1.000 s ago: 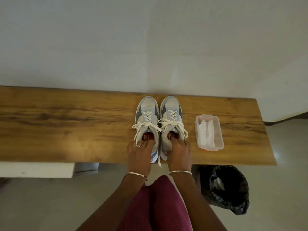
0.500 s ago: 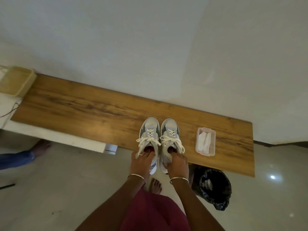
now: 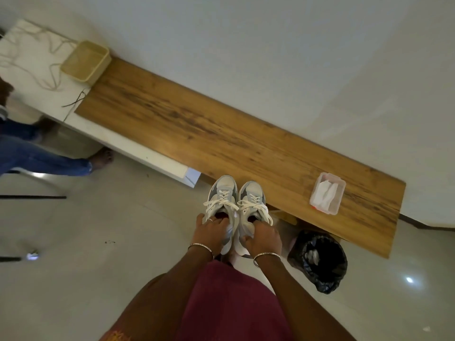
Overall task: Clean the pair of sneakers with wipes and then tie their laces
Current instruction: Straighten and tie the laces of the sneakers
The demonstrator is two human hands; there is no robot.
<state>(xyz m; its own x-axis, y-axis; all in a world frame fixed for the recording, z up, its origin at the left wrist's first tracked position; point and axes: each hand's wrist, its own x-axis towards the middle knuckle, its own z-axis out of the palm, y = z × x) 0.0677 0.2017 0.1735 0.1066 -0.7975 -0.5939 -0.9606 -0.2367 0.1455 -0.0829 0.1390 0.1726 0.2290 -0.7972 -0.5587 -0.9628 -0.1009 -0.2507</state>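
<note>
While left hand (image 3: 211,230) and right hand (image 3: 264,238) grip the heels, sneakers (image 3: 225,188) parallel, toes away (toward wall (image 3: 270,57)).

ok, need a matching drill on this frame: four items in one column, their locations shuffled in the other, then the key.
Items
1. clear plastic box of white wipes
2. black bag-lined bin
3. pale yellow square basket
4. pair of grey-and-white lace-up sneakers

Places
A. on the pale tiled floor, by the right end of the long wooden bench
B. gripped at the heels, one in the left hand, one in the right hand
C. on the white ledge past the bench's left end
D. on the bench top, near its right end

Pairs: 1-D; 2-A; 3-C; 4-B
</note>
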